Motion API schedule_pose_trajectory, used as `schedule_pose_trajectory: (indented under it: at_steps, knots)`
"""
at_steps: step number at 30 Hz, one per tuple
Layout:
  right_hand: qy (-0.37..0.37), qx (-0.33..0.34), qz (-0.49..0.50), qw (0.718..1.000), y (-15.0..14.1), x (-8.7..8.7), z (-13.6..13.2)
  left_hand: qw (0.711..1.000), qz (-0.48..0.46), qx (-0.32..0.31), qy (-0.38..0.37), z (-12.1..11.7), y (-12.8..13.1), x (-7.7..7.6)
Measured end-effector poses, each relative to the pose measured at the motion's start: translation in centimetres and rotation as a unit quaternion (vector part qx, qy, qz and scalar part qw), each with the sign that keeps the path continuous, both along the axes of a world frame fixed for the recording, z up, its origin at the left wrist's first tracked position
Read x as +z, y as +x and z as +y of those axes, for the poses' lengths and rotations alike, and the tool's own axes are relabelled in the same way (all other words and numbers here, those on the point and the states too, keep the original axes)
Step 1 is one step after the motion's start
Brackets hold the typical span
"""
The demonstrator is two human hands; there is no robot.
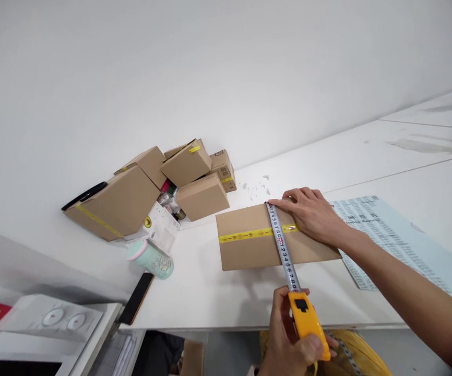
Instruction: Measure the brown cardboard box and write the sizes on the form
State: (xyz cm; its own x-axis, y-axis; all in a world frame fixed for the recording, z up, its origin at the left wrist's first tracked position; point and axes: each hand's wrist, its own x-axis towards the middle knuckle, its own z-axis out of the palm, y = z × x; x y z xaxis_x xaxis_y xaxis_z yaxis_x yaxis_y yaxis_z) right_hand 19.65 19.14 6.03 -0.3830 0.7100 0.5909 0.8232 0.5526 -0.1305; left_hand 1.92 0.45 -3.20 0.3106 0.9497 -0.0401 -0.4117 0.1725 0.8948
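A brown carton (249,254) lies on the white table (194,295), its yellow sealing strip (245,236) running lengthwise along the top. Across that face goes the silver blade (282,245) of a tape measure (308,324), from the carton's far edge near twelve o'clock, over the strip and past the near edge toward six. There the person's left hand (288,342) is wrapped around the yellow case, thumb on top, apart from the carton. The right hand (314,215) rests over the carton at one o'clock, fingertips at the blade's end; whether they pinch it or only press cannot be told. Outward from the carton, a printed sheet (382,224) lies at three o'clock, a mint tumbler (157,261) at nine, and stacked boxes (189,169) at ten.
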Motion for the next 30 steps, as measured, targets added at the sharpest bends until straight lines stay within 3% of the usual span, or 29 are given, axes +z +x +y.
schedule_pose_trajectory:
  at_steps: [10,14,16,19,22,24,26,27,30]
  knots:
    - [0.011,-0.014,0.054,0.998,0.1,-0.6,-0.1,1.000,0.012,-0.001,0.017,-0.2,-0.5,-1.2]
    - [0.040,-0.021,0.123,0.991,0.0,-1.5,-2.1,0.991,0.071,0.084,0.075,-1.3,-2.2,0.5]
    - [0.068,-0.006,0.134,0.989,-0.4,-2.7,-3.8,0.979,0.102,0.140,0.106,-1.6,-3.2,1.9]
    - [0.100,0.011,0.128,0.987,-1.5,-5.6,-6.2,0.968,0.142,0.167,0.124,-1.6,-4.4,3.2]
    - [0.102,0.027,0.126,0.986,-2.1,-8.3,-7.8,0.974,0.167,0.119,0.095,-1.5,-5.0,2.5]
    - [0.077,0.013,0.189,0.979,-1.7,-9.1,-8.5,0.978,0.194,0.052,0.056,-1.5,-5.3,1.4]
    - [0.012,-0.025,0.324,0.946,-0.2,-8.6,-9.1,0.968,0.249,-0.016,0.027,-1.5,-5.5,0.3]
    - [-0.036,-0.038,0.408,0.911,0.9,-8.1,-9.5,0.957,0.286,-0.045,0.022,-1.3,-5.5,0.0]
    - [-0.183,-0.021,0.607,0.773,4.9,-6.1,-10.6,0.908,0.394,-0.134,0.037,-0.7,-5.2,0.0]
